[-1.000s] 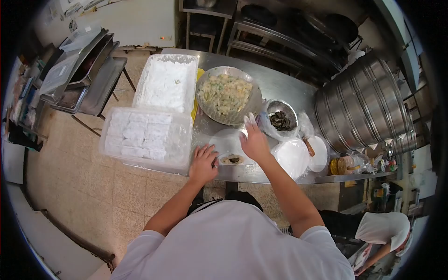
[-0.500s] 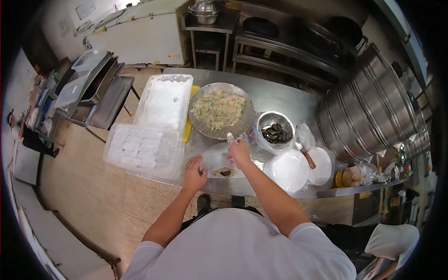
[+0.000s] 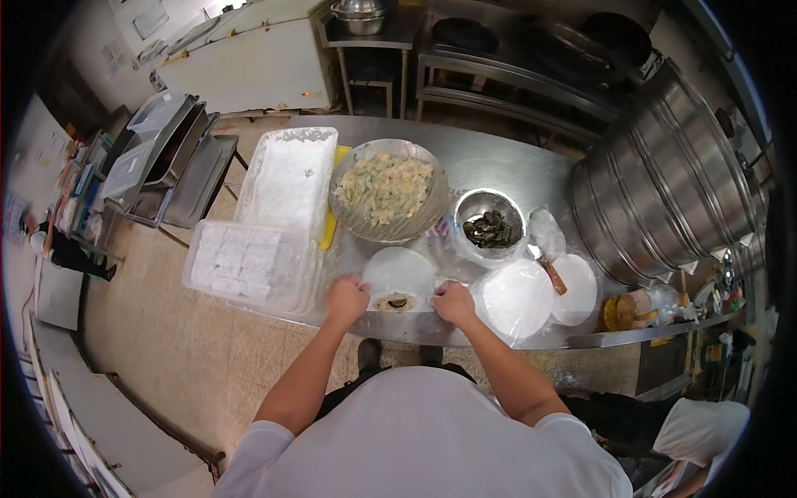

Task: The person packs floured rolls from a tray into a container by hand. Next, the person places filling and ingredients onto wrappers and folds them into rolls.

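Both hands work at the counter's (image 3: 515, 170) near edge, about midway along it. The left hand (image 3: 347, 299) is closed, its fingertips at the left side of a round wrapper (image 3: 398, 266). The right hand (image 3: 453, 301) is closed too, its fingertips at the right side. At this scale the fingertips are small, but both seem to pinch the wrapper's edge. The wrapper lies flat between the hands, close to the counter's near edge. On its near part sits a pale filling (image 3: 385, 303) with a dark piece (image 3: 398, 304) on top.

Beyond the wrapper, toward the counter's far edge, stands a big bowl (image 3: 437, 199) of pale mix flecked with green. Right of it, a small bowl (image 3: 503, 202) holds dark pieces. Toward the near right corner lie two white stacks (image 3: 515, 300), the larger nearer the right hand, with a wooden handle (image 3: 554, 278) between them.

At the counter's left end, a tray (image 3: 330, 153) of white powder reaches the far left corner. A clear box (image 3: 309, 264) of white pieces sits at the near left corner. Steamers (image 3: 664, 183) rise at the right end, with a jar (image 3: 618, 312) by the near right corner.
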A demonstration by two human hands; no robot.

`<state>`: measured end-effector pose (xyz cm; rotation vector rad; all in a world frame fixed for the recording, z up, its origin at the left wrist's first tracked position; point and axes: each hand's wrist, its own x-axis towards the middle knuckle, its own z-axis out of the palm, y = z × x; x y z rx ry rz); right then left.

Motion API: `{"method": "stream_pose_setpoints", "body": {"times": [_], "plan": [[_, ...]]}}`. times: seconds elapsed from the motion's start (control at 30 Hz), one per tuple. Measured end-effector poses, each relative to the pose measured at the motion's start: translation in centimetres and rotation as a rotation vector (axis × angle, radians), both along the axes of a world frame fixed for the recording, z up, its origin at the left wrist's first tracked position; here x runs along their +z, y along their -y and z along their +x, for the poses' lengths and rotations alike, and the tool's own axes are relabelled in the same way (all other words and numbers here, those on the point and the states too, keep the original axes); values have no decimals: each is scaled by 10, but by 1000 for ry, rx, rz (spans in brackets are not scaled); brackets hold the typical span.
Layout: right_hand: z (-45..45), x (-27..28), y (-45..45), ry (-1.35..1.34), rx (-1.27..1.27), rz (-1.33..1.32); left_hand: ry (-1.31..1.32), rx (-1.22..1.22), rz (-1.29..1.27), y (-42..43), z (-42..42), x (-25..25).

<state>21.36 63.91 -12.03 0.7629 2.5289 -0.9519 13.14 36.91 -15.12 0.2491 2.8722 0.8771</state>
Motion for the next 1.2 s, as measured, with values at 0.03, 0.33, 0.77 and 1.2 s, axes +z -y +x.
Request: {"method": "stream_pose_setpoints", "body": {"times": [0.03, 0.33, 0.77, 1.2], "plan": [[2, -5, 1, 6, 8, -15, 24, 38, 58, -1, 4, 2], [27, 0, 14, -82, -499, -738, 306, 65, 167, 25, 29, -13], [43, -24, 50, -459, -159, -118, 86, -15, 314, 5, 67, 26], [33, -6, 63, -798, 385, 62, -200, -548, 92, -26, 53, 8]]}}
